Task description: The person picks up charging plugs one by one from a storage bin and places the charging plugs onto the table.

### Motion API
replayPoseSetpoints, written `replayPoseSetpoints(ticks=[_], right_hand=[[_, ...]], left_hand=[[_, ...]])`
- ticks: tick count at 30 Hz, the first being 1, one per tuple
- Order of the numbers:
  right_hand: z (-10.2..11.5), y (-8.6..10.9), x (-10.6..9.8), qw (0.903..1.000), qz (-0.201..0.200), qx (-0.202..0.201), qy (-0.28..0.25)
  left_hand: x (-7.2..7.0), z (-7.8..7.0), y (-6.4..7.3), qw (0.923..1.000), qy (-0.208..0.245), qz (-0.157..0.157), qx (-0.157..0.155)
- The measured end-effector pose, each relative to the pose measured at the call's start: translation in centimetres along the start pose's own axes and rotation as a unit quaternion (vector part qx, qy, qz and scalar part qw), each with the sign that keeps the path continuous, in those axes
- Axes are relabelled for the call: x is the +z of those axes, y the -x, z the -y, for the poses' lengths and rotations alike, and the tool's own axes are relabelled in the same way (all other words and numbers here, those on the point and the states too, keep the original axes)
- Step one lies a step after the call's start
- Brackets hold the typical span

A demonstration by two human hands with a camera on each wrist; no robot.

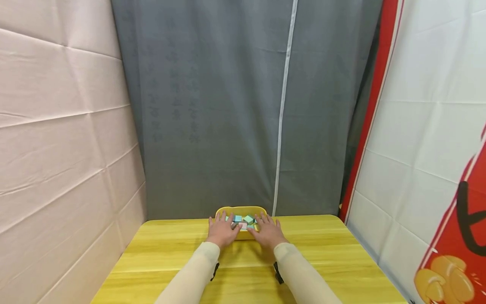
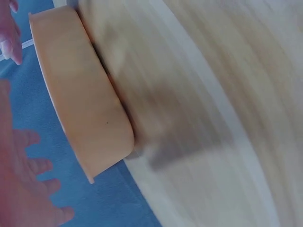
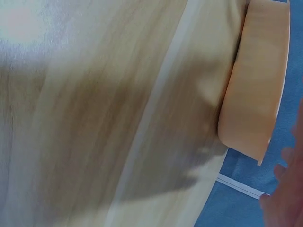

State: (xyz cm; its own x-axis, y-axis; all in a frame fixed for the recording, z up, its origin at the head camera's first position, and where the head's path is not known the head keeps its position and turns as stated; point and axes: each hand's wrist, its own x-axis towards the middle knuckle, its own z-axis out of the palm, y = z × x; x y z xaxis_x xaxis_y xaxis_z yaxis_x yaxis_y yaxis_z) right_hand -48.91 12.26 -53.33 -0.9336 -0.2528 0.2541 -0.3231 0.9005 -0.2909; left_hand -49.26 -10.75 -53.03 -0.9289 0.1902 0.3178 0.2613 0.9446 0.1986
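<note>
A yellow bin (image 1: pixel 243 210) with rounded corners stands near the table's far edge and holds several pastel blocks (image 1: pixel 248 219), among them green, blue and pink ones. My left hand (image 1: pixel 221 232) is over the bin's near left corner, its fingers spread. Over the near right corner is my right hand (image 1: pixel 267 232), fingers spread as well. Neither hand holds anything that I can see. In the left wrist view the bin's outer wall (image 2: pixel 85 90) shows, with spread fingers beside its rim. The right wrist view has the bin (image 3: pixel 255 75) too, its contents hidden.
The bin stands on a wood-grain table (image 1: pixel 171 253). A grey curtain (image 1: pixel 212 105) with a white strip hangs right behind it. Pale cloth (image 1: pixel 68 147) closes off the left side, and a white and red printed sheet (image 1: pixel 417 126) the right.
</note>
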Motion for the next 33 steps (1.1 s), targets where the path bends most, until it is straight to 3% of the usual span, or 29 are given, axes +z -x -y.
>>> replayPoseSetpoints(ticks=[4, 8, 13, 18, 27, 33], right_hand=[[-0.3, -0.1, 0.2, 0.9993, -0.035, 0.011, -0.004], [-0.4, -0.2, -0.1, 0.9979, -0.055, 0.034, -0.014], [-0.7, -0.2, -0.3, 0.9939, -0.075, 0.064, -0.05], [-1.2, -0.1, 0.1, 0.9839, -0.097, 0.11, -0.102], [-1.9, -0.3, 0.6, 0.9588, -0.096, 0.157, -0.216], [-1.9, -0.4, 0.4, 0.9483, -0.087, 0.176, -0.249]], left_hand=[[0.1, 0.2, -0.2, 0.9987, 0.033, -0.022, -0.031], [-0.3, 0.8, -0.1, 0.9901, 0.104, -0.057, -0.076], [-0.5, 2.2, 0.1, 0.9695, 0.185, -0.076, -0.142], [-0.3, 3.4, 0.0, 0.9456, 0.241, -0.076, -0.204], [0.6, 4.2, 0.0, 0.9227, 0.311, -0.074, -0.216], [1.3, 4.1, -0.1, 0.9073, 0.34, -0.075, -0.235]])
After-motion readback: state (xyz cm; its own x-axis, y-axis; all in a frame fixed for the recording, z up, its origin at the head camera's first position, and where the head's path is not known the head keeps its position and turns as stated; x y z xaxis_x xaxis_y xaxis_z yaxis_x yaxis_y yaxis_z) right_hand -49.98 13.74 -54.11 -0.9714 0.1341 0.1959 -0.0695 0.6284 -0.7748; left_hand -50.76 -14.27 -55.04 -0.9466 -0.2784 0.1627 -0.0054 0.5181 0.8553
